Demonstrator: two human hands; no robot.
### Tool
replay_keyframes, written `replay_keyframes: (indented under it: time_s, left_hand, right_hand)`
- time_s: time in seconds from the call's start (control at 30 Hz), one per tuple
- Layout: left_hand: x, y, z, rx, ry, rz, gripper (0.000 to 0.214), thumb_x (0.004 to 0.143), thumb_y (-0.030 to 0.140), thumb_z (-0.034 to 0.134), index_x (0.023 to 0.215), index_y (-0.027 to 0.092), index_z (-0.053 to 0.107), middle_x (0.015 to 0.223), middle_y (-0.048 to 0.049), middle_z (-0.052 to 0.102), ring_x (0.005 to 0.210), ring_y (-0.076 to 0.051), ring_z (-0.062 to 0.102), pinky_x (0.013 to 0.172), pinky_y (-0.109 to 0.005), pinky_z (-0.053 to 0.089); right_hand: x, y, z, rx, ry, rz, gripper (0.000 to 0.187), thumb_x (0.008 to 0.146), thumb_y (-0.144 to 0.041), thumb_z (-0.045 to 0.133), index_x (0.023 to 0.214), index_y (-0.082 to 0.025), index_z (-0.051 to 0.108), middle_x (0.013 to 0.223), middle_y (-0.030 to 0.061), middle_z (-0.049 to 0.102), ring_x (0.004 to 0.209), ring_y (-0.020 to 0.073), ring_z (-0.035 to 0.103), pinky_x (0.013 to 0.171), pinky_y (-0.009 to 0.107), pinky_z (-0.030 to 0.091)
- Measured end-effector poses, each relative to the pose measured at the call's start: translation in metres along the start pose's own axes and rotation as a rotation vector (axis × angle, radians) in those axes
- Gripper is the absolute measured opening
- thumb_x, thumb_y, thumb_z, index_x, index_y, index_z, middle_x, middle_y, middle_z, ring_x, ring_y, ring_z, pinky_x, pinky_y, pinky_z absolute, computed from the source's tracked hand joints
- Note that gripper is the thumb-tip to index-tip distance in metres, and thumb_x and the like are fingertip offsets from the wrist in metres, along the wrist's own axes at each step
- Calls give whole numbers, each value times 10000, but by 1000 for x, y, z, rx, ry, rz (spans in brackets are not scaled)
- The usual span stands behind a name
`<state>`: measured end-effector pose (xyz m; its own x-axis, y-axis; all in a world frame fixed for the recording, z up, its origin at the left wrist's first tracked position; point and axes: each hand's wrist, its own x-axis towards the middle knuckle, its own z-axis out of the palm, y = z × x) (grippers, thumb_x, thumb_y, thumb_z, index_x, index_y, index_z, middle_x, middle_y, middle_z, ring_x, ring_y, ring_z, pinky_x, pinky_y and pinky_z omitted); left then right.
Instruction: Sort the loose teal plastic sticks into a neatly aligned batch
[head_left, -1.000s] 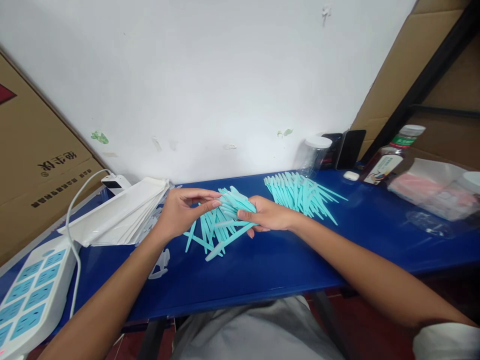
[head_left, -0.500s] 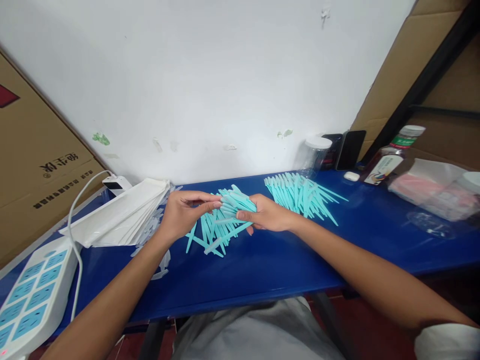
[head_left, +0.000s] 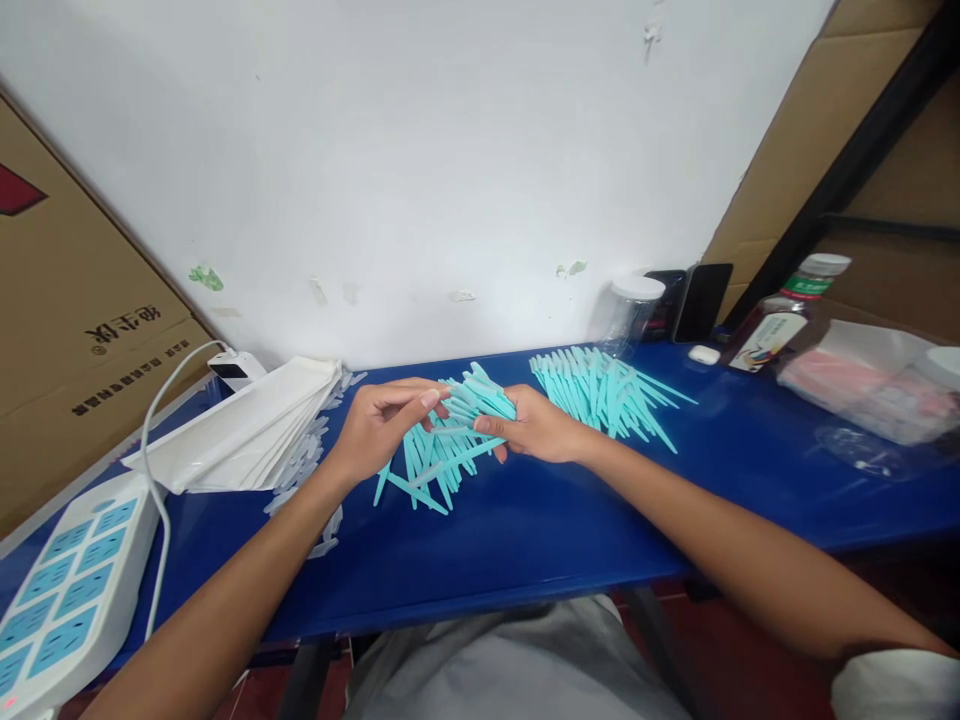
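Observation:
My right hand (head_left: 529, 425) grips a bundle of thin turquoise plastic sticks (head_left: 480, 398) just above the blue table (head_left: 525, 530). My left hand (head_left: 379, 425) meets it from the left, fingers curled and pinching the tips of those sticks. Under both hands lies a loose pile of the same turquoise sticks (head_left: 424, 470). A second, tidier heap of sticks (head_left: 604, 388) lies further back to the right.
A stack of white flat sleeves (head_left: 247, 430) and small clear plastic caps (head_left: 304, 465) lie at the left. A white power strip (head_left: 64, 595) sits at the front left. A clear jar (head_left: 626, 312), a phone (head_left: 701, 298), a bottle (head_left: 780, 320) and plastic bags (head_left: 862, 385) stand at the right.
My left hand has curled its fingers in and pinched the stick tips. The bundle in my right hand has risen slightly. The view has shifted a little.

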<state>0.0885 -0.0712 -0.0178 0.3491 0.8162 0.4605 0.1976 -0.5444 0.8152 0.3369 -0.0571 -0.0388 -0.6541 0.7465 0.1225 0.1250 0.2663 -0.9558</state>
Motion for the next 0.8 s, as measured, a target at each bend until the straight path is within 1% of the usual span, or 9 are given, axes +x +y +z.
replay_keyframes:
  time_s: [0.1, 0.2, 0.3, 0.47, 0.57, 0.63, 0.7, 0.8]
  left_hand:
    - [0, -2, 1, -19, -29, -9, 263, 980, 351, 640, 919, 186, 835, 1015, -96, 776, 789, -195, 693, 644, -295, 586]
    - [0, -2, 1, -28, -20, -6, 270, 978, 362, 641, 904, 180, 827, 1013, -101, 771, 805, -201, 685, 655, -296, 580]
    - [-1, -2, 0, -11, -8, 9, 260, 972, 360, 651, 901, 176, 821, 970, -95, 767, 786, -192, 676, 667, -289, 572]
    - [-1, -4, 0, -21, -28, 15, 243, 967, 346, 661, 876, 177, 810, 964, -85, 763, 777, -183, 676, 636, -269, 562]
    - [-1, -5, 0, -32, -35, -7, 257, 959, 370, 669, 884, 171, 814, 996, -92, 767, 773, -188, 679, 627, -275, 566]
    - [0, -6, 2, -37, -18, -41, 278, 947, 404, 679, 949, 164, 819, 989, -97, 773, 791, -206, 690, 647, -292, 577]
    - [0, -7, 4, -48, 17, -82, 342, 942, 449, 677, 1069, 158, 805, 994, -103, 778, 839, -231, 704, 689, -313, 586]
    - [0, -11, 10, -110, 59, -143, 519, 975, 547, 587, 1299, 160, 711, 1099, -125, 766, 951, -256, 715, 762, -334, 583]
  right_hand:
    - [0, 0, 0, 0, -6, -10, 491, 871, -611, 707, 997, -138, 665, 583, -5, 647, 449, 95, 473, 447, 209, 341]
    - [0, -2, 1, 18, 1, -7, 481, 872, -600, 712, 1009, -142, 667, 586, -6, 651, 440, 93, 476, 440, 206, 341]
    - [0, -3, 1, 29, 21, -17, 494, 857, -604, 727, 1026, -142, 680, 595, -10, 644, 466, 111, 533, 443, 208, 354]
    - [1, -2, 1, 12, 35, -60, 512, 853, -608, 728, 1072, -146, 703, 757, 8, 675, 524, 126, 617, 474, 217, 409]
    - [1, -1, 1, 1, 36, -61, 519, 856, -620, 717, 1063, -144, 706, 795, 15, 678, 553, 138, 641, 511, 229, 453]
    - [2, 0, 2, 2, 58, -61, 536, 846, -634, 717, 1068, -147, 705, 807, 15, 681, 557, 145, 647, 530, 242, 475]
    - [3, 1, 3, 7, 102, -70, 535, 843, -643, 714, 1045, -148, 699, 789, 12, 680, 552, 147, 643, 533, 247, 482]
    - [4, 2, 3, 23, 210, -66, 515, 850, -653, 702, 924, -144, 670, 659, -1, 651, 500, 128, 579, 482, 229, 433]
